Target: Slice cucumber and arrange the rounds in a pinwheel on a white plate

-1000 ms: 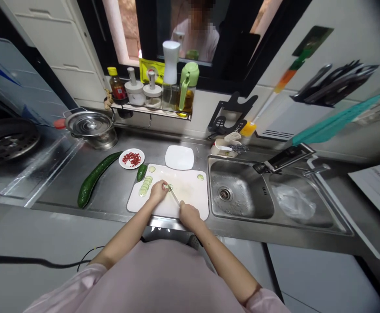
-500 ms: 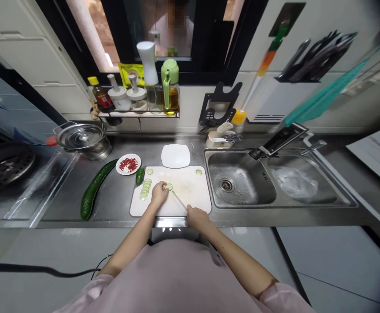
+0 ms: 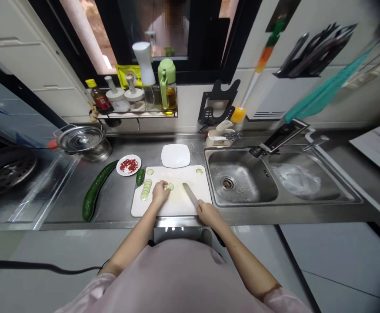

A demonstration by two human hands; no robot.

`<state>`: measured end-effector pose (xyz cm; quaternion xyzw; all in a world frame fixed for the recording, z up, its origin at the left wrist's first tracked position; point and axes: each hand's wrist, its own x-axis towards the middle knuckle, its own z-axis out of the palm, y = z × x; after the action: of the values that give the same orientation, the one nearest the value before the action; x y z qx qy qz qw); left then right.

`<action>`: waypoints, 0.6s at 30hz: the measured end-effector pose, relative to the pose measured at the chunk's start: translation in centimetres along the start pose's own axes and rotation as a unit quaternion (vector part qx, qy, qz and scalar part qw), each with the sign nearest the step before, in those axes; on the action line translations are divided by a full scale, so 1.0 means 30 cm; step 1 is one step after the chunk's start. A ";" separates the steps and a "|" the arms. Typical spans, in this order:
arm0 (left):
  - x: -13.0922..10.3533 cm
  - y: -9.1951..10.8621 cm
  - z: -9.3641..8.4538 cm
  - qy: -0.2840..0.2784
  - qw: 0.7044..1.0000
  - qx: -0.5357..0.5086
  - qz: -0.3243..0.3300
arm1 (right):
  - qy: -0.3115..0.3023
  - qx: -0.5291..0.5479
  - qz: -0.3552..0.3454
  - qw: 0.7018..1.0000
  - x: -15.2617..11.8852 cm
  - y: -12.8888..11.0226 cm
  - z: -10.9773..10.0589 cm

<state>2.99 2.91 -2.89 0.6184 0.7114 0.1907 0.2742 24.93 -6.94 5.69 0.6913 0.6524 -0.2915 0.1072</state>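
My left hand is over the white cutting board, its fingers closed on a pale green cucumber slice. My right hand grips a knife, whose blade lies over the right part of the board and points up and left, apart from the slice. A row of overlapping cucumber slices lies left of my left hand. One single slice is at the board's top left, and a small piece is at its top right. A short green cucumber piece rests at the left edge.
Left of the board are a long cucumber, a plate with red pieces and a steel pot. A white dish sits behind the board. The double sink is on the right, a seasoning shelf behind.
My right hand has moved right with the knife, and the blade has come away from the slice. My left hand has stayed nearly in place at the slice.
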 end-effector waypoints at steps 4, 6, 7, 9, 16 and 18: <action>0.008 0.002 0.000 0.004 1.000 -0.029 0.001 | 0.004 0.006 0.013 1.000 0.009 0.032 0.002; 0.009 0.003 -0.001 -0.002 0.999 -0.045 0.000 | 0.005 0.004 0.017 1.000 0.012 0.041 0.006; 0.009 0.004 -0.002 -0.006 0.999 -0.051 -0.002 | 0.004 0.003 0.020 1.000 0.014 0.044 0.008; 0.007 0.005 -0.003 -0.011 0.998 -0.060 -0.009 | 0.002 0.001 0.023 1.000 0.016 0.047 0.012; -0.023 0.004 -0.003 -0.002 0.991 -0.128 -0.045 | 0.008 -0.008 0.012 1.000 0.022 0.044 0.011; -0.039 -0.003 -0.004 0.005 0.986 -0.159 -0.056 | 0.004 -0.011 0.013 1.000 0.022 0.043 0.005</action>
<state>2.94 1.75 -2.67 0.5251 0.7070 0.2890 0.3753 26.10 -6.64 4.91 0.6997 0.6469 -0.2804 0.1156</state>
